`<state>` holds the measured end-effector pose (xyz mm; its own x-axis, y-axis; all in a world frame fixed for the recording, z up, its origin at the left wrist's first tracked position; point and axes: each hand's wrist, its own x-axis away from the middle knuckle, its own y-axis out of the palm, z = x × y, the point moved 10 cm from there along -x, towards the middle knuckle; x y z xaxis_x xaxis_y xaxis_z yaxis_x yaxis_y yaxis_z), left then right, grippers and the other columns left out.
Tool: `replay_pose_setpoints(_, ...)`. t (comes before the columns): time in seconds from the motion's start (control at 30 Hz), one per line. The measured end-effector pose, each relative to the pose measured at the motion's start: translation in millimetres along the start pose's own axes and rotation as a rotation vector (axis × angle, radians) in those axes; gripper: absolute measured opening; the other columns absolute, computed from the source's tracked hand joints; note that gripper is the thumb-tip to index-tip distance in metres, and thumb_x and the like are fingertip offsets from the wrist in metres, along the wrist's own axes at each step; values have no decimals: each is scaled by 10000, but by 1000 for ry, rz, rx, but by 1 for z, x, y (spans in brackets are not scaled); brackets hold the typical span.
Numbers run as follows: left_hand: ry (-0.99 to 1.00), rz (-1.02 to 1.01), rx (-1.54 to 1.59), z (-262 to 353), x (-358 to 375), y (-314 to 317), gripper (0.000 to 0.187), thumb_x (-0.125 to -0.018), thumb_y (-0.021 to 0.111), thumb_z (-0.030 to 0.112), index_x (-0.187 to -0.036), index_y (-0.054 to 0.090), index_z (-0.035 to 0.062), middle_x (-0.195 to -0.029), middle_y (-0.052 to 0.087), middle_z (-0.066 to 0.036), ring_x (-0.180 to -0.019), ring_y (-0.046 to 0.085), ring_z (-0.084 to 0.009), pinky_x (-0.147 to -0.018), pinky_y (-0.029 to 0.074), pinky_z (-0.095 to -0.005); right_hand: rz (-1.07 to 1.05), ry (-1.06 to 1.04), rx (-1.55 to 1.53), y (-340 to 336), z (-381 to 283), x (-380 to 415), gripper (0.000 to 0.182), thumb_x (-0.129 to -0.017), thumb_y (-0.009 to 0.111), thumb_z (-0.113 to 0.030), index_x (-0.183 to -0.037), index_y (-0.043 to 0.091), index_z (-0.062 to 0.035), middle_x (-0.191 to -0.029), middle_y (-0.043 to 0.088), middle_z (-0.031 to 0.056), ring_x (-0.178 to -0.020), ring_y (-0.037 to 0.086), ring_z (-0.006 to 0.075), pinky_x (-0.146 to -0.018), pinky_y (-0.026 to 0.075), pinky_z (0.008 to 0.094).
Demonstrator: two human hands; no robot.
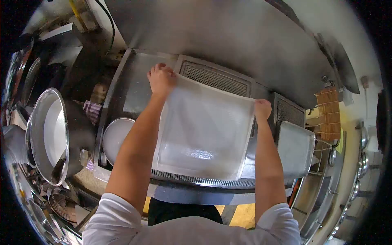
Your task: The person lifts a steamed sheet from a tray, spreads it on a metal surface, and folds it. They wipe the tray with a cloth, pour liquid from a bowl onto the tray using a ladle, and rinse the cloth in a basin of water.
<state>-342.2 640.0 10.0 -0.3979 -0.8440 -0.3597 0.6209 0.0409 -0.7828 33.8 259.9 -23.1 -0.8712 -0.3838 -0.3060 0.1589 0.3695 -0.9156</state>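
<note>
A large square white cloth [204, 130], thin and partly see-through, is stretched out in front of me over the metal counter. Its lower part has a wet, shiny patch. My left hand [162, 77] grips the far left corner with fingers curled over it. At the far right corner my right hand [262, 109] is closed on the same cloth. The cloth's near edge lies above a slotted metal strip [204, 181] along the counter front. Behind its far edge, part of a perforated metal panel [216, 77] shows; the rest of that panel is covered.
A deep metal pot [77, 126] with white contents and a ladle stands at left. Beside my left forearm is a round pan [116, 136]. A rectangular tray [296, 149] sits right of my right arm. A bamboo mat [328, 114] hangs at the right wall.
</note>
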Motion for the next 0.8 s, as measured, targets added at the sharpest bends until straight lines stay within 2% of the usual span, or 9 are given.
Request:
replay_pose_setpoints(0.03, -3, 10, 19, 0, 0, -2, 166, -811, 735, 228, -956, 779, 160, -1252, 636, -60, -1200, 566, -277, -1087, 367, -510, -5, -14, 47, 2, 2, -1, 238, -820, 753, -278, -952, 782, -82, -984, 741, 158, -969, 688, 362, -860, 543, 463)
replay_pose_setpoints(0.13, -11, 31, 74, 3, 0, -7, 259, -823, 735, 237, -1064, 749, 142, -1270, 628, -70, -1223, 558, -284, -1099, 362, -505, 253, -189, -46, -33, -31, 18, 275, -850, 706, -227, -1057, 761, -54, -864, 730, 145, -774, 704, 314, -722, 564, 431)
replay_pose_setpoints(0.27, 8, 39, 119, 7, -1, -12, 283, -825, 736, 226, -1091, 736, 131, -1267, 626, -77, -1223, 559, -292, -1101, 362, -504, -487, 121, -348, 30, -46, 47, 560, -868, 660, -198, -1392, 566, -23, -705, 655, 99, -508, 601, 201, -490, 502, 371)
replay_pose_setpoints(0.33, 32, 44, 135, 9, -1, -14, 277, -828, 731, 213, -1092, 735, 132, -1261, 627, -79, -1221, 560, -296, -1099, 363, -507, -701, 293, -400, 10, -77, 75, 702, -875, 634, -180, -1523, 424, -9, -662, 616, 76, -439, 540, 151, -409, 449, 333)
replay_pose_setpoints(0.43, 67, 25, 159, 5, -2, -18, 292, -830, 720, 192, -1117, 724, 137, -1263, 624, -82, -1222, 559, -302, -1099, 361, -516, -722, 288, -398, 9, -91, 79, 838, -884, 625, -145, -1611, 224, -25, -686, 621, 90, -463, 540, 152, -402, 431, 321)
replay_pose_setpoints(0.53, 129, -57, 148, 3, 0, -15, 337, -823, 710, 172, -1159, 709, 152, -1319, 598, -86, -1252, 541, -309, -1115, 346, -536, -705, 326, -689, 13, -135, 108, 843, -892, 620, -108, -1616, 198, -19, -724, 629, 102, -476, 527, 147, -390, 414, 312)
replay_pose_setpoints(0.67, 249, -209, -18, 16, 10, -13, 428, -831, 685, 162, -1256, 685, 205, -1463, 512, -93, -1365, 465, -318, -1179, 275, -580, -1050, 255, -1101, 34, -245, 153, 860, -924, 652, -115, -1631, 166, -53, -775, 644, 94, -555, 564, 144, -457, 447, 315)
replay_pose_setpoints(0.77, 296, -288, -145, 18, 16, -3, 484, -847, 685, 198, -1326, 657, 261, -1560, 429, -109, -1460, 368, -341, -1208, 215, -623, -1194, 353, -1368, 39, -316, 168, 877, -923, 652, -108, -1639, 148, -75, -783, 651, 81, -570, 574, 146, -480, 443, 309)
replay_pose_setpoints(0.8, 310, -308, -188, 17, 18, -1, 501, -853, 688, 215, -1348, 646, 281, -1590, 401, -116, -1491, 332, -350, -1215, 196, -638, -1216, 346, -1411, 47, -333, 168, 799, -921, 644, -113, -1607, 234, -92, -794, 653, 77, -572, 575, 146, -473, 443, 312)
